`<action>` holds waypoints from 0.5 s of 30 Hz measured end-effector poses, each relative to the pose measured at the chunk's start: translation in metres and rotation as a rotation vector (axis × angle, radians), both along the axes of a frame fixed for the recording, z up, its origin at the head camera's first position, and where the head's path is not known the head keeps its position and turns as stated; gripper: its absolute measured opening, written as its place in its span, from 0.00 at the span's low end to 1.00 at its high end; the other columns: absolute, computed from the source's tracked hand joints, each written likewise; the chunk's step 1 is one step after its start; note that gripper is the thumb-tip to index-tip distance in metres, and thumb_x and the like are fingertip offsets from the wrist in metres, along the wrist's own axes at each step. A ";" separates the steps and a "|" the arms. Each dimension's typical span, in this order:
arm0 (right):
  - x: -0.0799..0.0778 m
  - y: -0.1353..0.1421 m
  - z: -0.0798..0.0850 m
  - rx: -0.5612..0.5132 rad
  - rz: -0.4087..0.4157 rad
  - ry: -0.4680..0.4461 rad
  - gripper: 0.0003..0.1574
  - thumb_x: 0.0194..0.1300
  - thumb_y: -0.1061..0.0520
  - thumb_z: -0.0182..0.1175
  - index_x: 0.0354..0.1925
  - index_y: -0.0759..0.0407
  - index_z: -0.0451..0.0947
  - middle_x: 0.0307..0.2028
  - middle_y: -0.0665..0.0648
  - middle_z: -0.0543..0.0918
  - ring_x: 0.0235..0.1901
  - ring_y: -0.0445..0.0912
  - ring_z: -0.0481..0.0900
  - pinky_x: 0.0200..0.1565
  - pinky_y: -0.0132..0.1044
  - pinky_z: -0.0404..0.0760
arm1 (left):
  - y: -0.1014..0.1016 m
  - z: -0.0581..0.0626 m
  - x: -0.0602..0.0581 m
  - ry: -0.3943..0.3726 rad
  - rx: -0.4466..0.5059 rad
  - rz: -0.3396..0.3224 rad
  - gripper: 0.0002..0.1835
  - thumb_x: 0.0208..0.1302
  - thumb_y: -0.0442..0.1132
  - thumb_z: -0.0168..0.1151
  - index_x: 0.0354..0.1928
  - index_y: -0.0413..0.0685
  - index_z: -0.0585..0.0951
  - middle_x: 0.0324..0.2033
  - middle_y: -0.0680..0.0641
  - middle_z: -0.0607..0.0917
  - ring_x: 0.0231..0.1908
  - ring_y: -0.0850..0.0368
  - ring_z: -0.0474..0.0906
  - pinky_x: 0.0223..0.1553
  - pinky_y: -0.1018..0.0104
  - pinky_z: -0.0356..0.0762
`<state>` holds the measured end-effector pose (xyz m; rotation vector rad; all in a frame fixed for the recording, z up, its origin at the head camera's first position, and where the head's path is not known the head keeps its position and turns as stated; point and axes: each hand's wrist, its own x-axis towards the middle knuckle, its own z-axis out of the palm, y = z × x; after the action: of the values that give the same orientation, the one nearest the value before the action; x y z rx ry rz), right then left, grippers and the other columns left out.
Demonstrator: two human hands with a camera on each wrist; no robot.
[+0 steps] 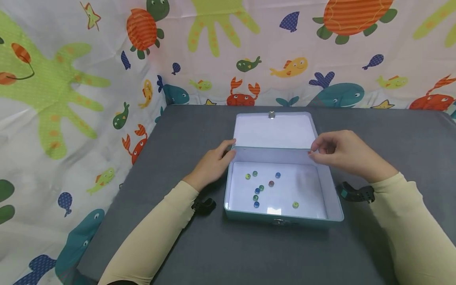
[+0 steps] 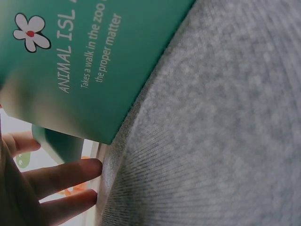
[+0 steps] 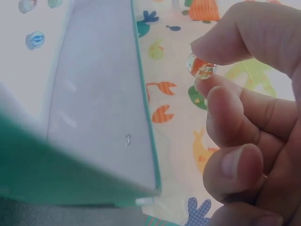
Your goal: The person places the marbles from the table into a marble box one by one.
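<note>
A teal metal box (image 1: 306, 184) with a white inside lies with its lid (image 1: 272, 130) folded back. Several glass marbles, mostly blue and green, are scattered on its floor, among them a reddish marble (image 1: 271, 183) and a yellow-green marble (image 1: 295, 204) to the right. My left hand (image 1: 210, 166) touches the box's left side by the hinge, its visible fingers fairly straight in the left wrist view. Over the back right corner, my right hand (image 1: 347, 152) pinches a clear marble with an orange swirl (image 3: 201, 66) between thumb and index finger. Its other fingers are curled.
A dark grey cloth-covered table (image 1: 263, 253) lies beneath the box. Behind and to the left hangs a white curtain (image 1: 213, 71) printed with sea animals. A metal clasp (image 1: 272, 114) tops the lid. Dark straps circle both wrists.
</note>
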<state>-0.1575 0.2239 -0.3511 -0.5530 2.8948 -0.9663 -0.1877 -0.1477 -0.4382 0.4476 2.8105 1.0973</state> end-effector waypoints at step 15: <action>-0.013 -0.030 0.005 -0.017 0.064 0.025 0.06 0.63 0.56 0.74 0.39 0.55 0.87 0.25 0.52 0.77 0.28 0.48 0.73 0.26 0.36 0.71 | 0.001 0.000 0.000 0.003 0.005 0.003 0.31 0.80 0.64 0.41 0.79 0.68 0.66 0.66 0.47 0.82 0.59 0.51 0.81 0.63 0.43 0.77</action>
<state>-0.1702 0.1940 -0.3463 -0.6601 2.8736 -0.9836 -0.1880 -0.1463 -0.4384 0.4466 2.8120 1.1059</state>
